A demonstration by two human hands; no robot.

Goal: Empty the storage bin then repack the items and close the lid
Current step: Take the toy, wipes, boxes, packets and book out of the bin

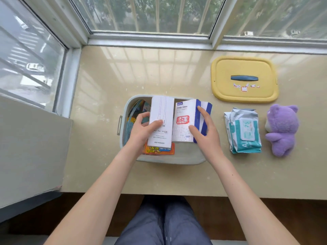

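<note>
Head view: at frame centre, the left hand (141, 129) grips a white cable box (161, 110) printed "UGREEN". The right hand (206, 133) grips a white-and-blue box (184, 110) bearing a red stamp. Both are over the open bin (169, 160). To the right lie wipes (246, 138) marked "75", and the yellow lid (244, 68) lies at upper right.

Barred window (150, 15), beige, possibly stone sill (141, 71)

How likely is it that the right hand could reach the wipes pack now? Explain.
Probably yes: nothing stands between the right hand and the wipes pack, but that hand holds the blue-striped box and would need freeing.
</note>
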